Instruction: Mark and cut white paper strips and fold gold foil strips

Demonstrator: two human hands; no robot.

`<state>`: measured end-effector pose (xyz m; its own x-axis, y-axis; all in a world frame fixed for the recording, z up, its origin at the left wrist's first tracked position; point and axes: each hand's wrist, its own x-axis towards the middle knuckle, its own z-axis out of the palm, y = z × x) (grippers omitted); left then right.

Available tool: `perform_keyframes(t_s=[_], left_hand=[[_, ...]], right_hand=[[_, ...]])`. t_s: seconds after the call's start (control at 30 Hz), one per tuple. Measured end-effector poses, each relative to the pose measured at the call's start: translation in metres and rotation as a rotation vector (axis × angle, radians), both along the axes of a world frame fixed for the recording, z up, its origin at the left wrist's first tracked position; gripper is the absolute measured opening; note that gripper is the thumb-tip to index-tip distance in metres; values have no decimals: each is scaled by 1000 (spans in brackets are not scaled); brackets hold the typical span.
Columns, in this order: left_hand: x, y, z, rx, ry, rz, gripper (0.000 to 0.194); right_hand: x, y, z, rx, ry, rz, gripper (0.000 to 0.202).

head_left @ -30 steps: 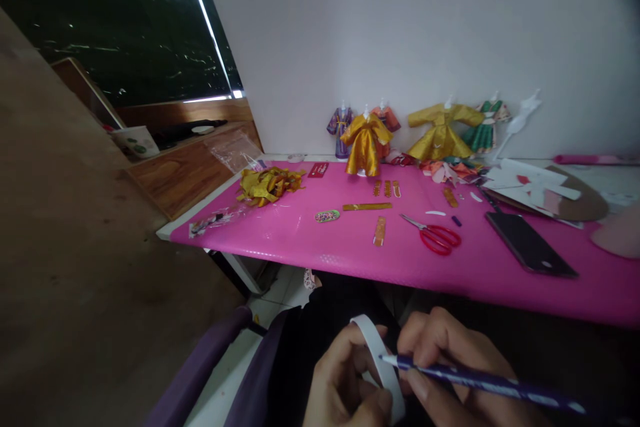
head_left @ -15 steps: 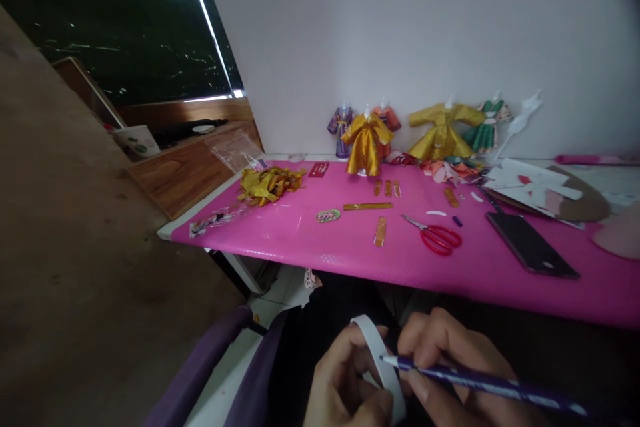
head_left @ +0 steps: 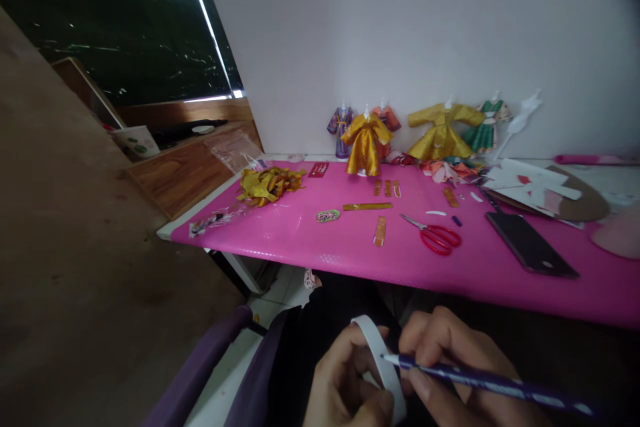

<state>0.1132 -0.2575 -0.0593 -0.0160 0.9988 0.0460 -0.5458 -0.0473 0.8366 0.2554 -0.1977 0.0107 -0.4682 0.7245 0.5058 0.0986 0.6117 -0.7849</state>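
Note:
Low in the view, over my lap, my left hand (head_left: 350, 380) is closed on a narrow white strip (head_left: 376, 345) that curves between thumb and fingers. My right hand (head_left: 445, 360) grips a dark blue pen (head_left: 480, 377) with a pale front end. The pen's tip meets the strip's outer face, where a small dark spot shows at the point. Part of the strip is hidden by my left fingers and thumb.
On the pink table (head_left: 300, 240) lie red-handled scissors (head_left: 440, 238), a black phone (head_left: 533, 243), gold fabric scraps (head_left: 270, 185) and small gold pieces (head_left: 380, 230). Doll dresses on stands, such as a gold one (head_left: 367, 140), line the wall. A purple armrest (head_left: 210, 360) is at left.
The pen has shifted slightly against the strip, its rear end a little further right. Both hands stay nearly in place.

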Motion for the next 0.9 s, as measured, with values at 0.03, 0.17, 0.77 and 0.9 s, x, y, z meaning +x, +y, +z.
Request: perform_keyframes(t_s=[0.03,0.17,0.77,0.9], left_hand=[[0,0,0,12,5,-4,45],[0,0,1,16,-9,-5,43],[1,0,-1,18,-30,13,42],[-2,0,0,26,-13,-29,42]], right_hand=[[0,0,1,-2,-1,-2,16],[-1,0,2,17,19,-7,16],[-1,0,-2,-57,25,25,16],[-1,-1,0,-58,9,15,16]])
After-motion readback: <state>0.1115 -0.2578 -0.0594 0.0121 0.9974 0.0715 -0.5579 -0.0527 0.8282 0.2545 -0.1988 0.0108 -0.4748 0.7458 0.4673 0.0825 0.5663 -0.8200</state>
